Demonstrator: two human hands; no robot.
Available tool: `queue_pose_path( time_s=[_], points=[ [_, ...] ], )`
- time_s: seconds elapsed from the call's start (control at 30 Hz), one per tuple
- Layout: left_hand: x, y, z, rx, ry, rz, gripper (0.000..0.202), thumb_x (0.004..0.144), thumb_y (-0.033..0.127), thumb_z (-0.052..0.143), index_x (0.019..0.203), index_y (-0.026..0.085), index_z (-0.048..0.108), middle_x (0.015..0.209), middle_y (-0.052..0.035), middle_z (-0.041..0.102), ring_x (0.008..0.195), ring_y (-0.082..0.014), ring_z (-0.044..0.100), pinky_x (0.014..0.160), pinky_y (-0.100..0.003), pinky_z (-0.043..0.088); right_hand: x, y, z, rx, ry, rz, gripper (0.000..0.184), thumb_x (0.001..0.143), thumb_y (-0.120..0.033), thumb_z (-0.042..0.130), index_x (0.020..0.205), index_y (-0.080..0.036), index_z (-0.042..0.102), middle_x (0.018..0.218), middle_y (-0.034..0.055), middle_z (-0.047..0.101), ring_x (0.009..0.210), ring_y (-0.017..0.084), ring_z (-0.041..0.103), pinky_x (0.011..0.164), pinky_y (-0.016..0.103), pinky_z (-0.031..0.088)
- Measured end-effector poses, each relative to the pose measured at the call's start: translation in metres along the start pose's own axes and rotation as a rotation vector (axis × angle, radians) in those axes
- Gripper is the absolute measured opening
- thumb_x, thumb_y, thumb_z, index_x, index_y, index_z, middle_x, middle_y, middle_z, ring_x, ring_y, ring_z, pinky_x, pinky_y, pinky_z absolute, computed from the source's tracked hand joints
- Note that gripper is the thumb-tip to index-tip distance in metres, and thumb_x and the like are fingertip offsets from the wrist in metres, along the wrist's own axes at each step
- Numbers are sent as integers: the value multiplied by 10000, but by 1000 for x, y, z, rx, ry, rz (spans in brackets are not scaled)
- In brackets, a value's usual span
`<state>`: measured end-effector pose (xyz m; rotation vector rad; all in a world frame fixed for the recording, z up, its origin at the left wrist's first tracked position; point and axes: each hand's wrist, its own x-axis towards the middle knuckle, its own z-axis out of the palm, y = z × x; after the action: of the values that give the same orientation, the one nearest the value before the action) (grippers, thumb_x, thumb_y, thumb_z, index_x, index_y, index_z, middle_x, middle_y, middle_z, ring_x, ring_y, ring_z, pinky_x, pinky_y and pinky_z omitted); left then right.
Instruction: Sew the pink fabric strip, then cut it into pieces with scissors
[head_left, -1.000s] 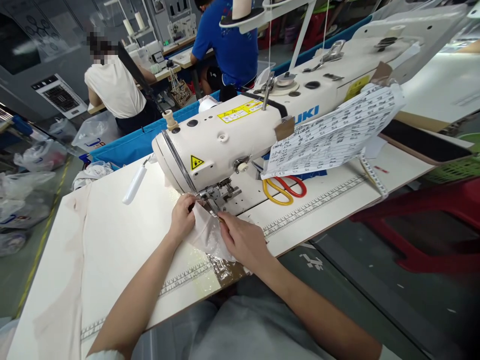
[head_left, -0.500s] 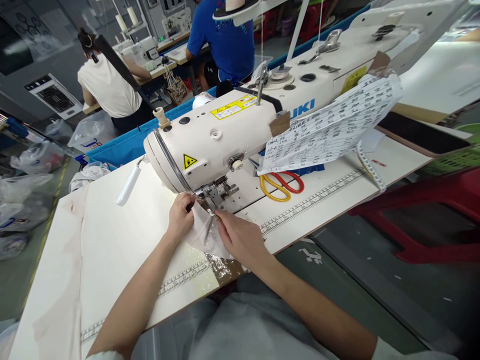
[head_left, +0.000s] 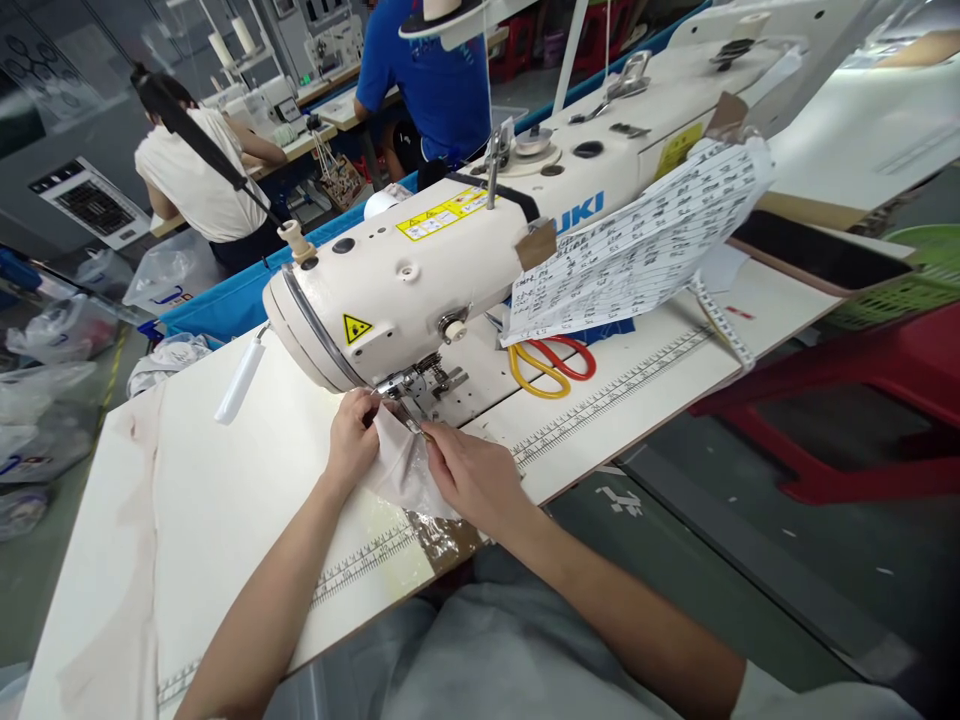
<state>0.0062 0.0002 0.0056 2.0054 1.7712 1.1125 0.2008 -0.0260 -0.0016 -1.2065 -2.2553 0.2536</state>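
Observation:
A piece of thin white fabric lies bunched below the needle area of a white sewing machine. My left hand pinches its upper left edge, close to the metal presser parts. On the fabric's right side, my right hand is closed with thumb and finger on the edge. A slim metal piece reaches to its fingertips; I cannot tell whether it is held or belongs to the machine. The needle point is hidden.
Scissors with red and yellow handles lie right of the needle area, under a handwritten sheet. A phone and a tape measure are farther right. A white-handled tool lies left. Two people work behind.
The whole view has shifted, so the machine and table appear slightly farther left. Both hands keep their hold near the presser parts, with little visible movement of the fabric.

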Motion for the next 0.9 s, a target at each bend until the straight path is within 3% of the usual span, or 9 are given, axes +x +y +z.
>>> queue_pose_path(
  time_s=[0.37,0.67,0.8,0.9],
  points=[
    [0,-3,4,119,6,55,87,810,254,558,851,194,606,865,-59,630,860,-218,569,778,-370,461,2,-1,-2,-61,-98,13,267,1006,-249,372,1207,-177,532,1002,60,694,780,167,667,569,253,432],
    [-1,-4,1,23,-1,-24,104,826,280,566,777,200,609,828,-31,628,795,-187,578,722,-325,467,5,-4,-8,-48,-158,68,247,994,-228,395,1187,-180,542,960,50,702,783,170,668,570,245,416],
    [-1,-4,1,67,33,52,115,833,274,580,749,198,597,796,-26,623,762,-179,571,685,-312,468,6,-6,-9,-93,-185,74,256,1000,-223,389,1211,-177,528,974,63,700,798,177,668,563,245,410],
    [0,-5,2,134,65,200,94,844,222,563,761,196,600,800,-36,633,786,-187,573,701,-328,480,7,-9,-9,-141,-194,70,271,998,-214,392,1233,-177,522,973,68,696,787,183,667,560,251,413]
  ],
)
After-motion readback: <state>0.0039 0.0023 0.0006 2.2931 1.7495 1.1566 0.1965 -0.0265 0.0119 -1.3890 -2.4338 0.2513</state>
